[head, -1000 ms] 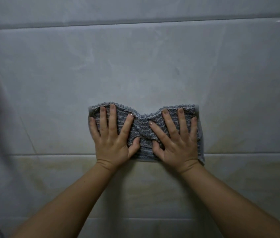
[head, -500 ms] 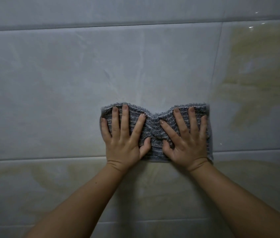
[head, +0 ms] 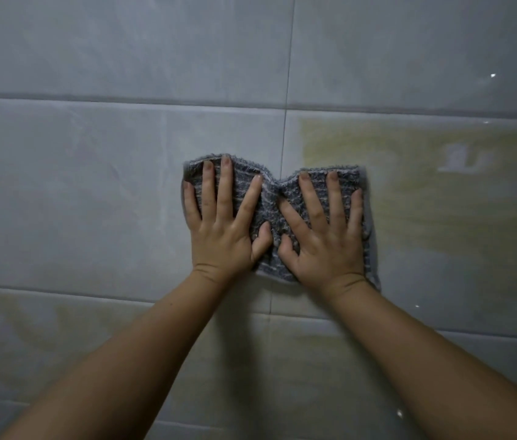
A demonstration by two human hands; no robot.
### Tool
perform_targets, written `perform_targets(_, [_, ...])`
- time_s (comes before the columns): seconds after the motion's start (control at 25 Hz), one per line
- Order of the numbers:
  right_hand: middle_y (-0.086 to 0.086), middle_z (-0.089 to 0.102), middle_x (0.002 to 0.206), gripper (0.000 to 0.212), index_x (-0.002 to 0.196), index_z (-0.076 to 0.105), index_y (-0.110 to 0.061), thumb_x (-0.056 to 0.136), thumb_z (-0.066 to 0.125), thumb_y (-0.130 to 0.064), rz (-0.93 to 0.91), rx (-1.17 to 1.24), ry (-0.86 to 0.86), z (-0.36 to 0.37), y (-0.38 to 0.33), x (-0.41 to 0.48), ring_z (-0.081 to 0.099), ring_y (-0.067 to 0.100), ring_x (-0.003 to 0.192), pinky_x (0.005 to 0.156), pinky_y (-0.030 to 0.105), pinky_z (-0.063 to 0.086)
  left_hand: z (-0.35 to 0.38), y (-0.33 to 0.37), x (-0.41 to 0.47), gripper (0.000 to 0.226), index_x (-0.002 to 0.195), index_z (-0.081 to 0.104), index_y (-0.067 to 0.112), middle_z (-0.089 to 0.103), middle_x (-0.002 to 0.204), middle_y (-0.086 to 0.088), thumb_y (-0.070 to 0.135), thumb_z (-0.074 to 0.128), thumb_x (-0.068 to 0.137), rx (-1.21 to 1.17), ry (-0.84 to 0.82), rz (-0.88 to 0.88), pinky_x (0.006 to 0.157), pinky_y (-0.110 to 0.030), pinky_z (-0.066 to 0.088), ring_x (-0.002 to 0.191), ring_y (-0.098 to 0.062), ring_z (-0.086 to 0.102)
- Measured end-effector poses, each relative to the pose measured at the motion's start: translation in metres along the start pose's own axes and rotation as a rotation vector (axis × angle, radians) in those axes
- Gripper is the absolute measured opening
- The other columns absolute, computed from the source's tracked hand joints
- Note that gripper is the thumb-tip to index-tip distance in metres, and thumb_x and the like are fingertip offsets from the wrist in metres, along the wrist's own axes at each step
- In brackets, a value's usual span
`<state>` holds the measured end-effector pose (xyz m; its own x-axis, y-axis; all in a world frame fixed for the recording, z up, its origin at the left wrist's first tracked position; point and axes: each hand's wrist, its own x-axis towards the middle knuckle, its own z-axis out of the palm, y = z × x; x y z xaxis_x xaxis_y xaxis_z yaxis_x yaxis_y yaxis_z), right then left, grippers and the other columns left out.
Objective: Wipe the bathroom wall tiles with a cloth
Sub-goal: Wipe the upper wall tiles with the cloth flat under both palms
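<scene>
A grey ribbed cloth (head: 269,201) lies flat against the pale grey wall tiles (head: 92,192), bunched a little in its middle. My left hand (head: 225,223) presses on its left half with fingers spread. My right hand (head: 323,230) presses on its right half the same way, thumbs nearly touching. The cloth straddles a vertical grout line (head: 285,131). Much of the cloth is hidden under both palms.
A yellowish stained patch (head: 434,185) covers the tile just right of the cloth, with a small pale reflection in it. Fainter yellow marks (head: 44,315) show on the lower row of tiles. Horizontal grout lines run above and below the hands.
Both hands have slid the cloth rightward along the wall, across the vertical grout line and up to the yellow patch. The hands' flat pose on the cloth is unchanged.
</scene>
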<state>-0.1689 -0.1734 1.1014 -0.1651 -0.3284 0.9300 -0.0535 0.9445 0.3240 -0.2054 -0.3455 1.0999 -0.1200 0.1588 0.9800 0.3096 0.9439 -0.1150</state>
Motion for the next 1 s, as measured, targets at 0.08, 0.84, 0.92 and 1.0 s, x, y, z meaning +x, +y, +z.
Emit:
perform_targets(0.08, [0.008,0.03,0.156,0.052,0.139,0.045,-0.027,0.088,0.046,-0.038,0.012,-0.002,0.012,-0.005,0.017,0.015,0.019,0.039,0.144,0.117,0.061,0.01,-0.003,0.015,0.024,0.063,0.15,0.037,0.023,0.027,0.157,-0.024,0.049,0.039,0.093,0.004,0.003,-0.014,0.116,-0.065,0.015,0.146,-0.044,0.021])
perform_targets(0.84, [0.012,0.025,0.156,0.059,0.142,0.037,-0.023,0.085,0.048,-0.033,0.141,-0.061,0.037,-0.016,0.061,0.015,0.018,0.045,0.144,0.113,0.068,0.014,0.003,0.068,0.059,0.063,0.149,0.042,0.026,0.032,0.156,-0.018,0.044,0.05,0.089,-0.076,0.072,0.07,0.119,-0.06,0.011,0.146,-0.039,0.023])
perform_targets(0.92, [0.013,0.028,0.157,0.061,0.145,0.036,-0.024,0.086,0.048,-0.032,0.147,-0.059,0.061,-0.021,0.079,0.032,0.019,0.045,0.144,0.114,0.067,0.013,0.002,0.08,0.082,0.061,0.148,0.044,0.026,0.034,0.156,-0.018,0.042,0.05,0.089,-0.082,0.096,0.034,0.119,-0.06,0.013,0.146,-0.04,0.026])
perform_targets(1.0, [0.014,0.028,0.157,0.062,0.147,0.035,-0.025,0.087,0.047,-0.031,0.149,-0.064,0.063,-0.027,0.103,0.042,0.018,0.044,0.145,0.115,0.065,0.011,0.0,0.099,0.101,0.06,0.148,0.045,0.026,0.035,0.156,-0.018,0.041,0.049,0.09,-0.091,0.114,0.006,0.118,-0.061,0.015,0.145,-0.041,0.028])
